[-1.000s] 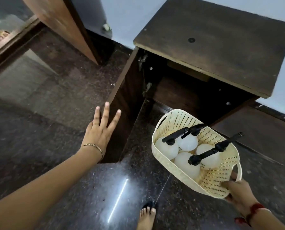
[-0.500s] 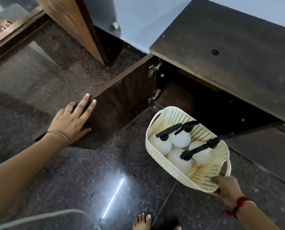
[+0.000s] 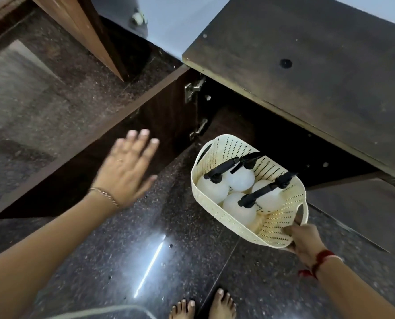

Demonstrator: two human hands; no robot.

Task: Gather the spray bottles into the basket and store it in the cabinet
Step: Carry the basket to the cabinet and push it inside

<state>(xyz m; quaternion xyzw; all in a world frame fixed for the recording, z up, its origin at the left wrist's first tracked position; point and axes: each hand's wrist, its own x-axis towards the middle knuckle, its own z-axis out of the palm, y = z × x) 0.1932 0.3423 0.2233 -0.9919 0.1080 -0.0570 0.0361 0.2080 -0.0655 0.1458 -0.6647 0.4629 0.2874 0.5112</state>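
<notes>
A cream perforated basket (image 3: 281, 223) hangs just in front of the low dark wooden cabinet (image 3: 307, 65). My right hand (image 3: 303, 239) grips its near rim. Inside it stand several white spray bottles (image 3: 239, 179) with black trigger heads. The cabinet door (image 3: 113, 143) stands swung wide open to the left, hinges showing. My left hand (image 3: 127, 168) hovers with fingers spread in front of the door, blurred and off it. The cabinet's inside (image 3: 272, 134) is dark.
The floor (image 3: 122, 249) is dark polished granite with a light streak reflected. My bare feet (image 3: 203, 307) stand at the bottom edge. A brown wooden panel (image 3: 81, 26) leans at the upper left by the pale wall.
The door has swung wide open. My left hand has come off the door's edge and moved right. The basket stays held in front of the cabinet opening.
</notes>
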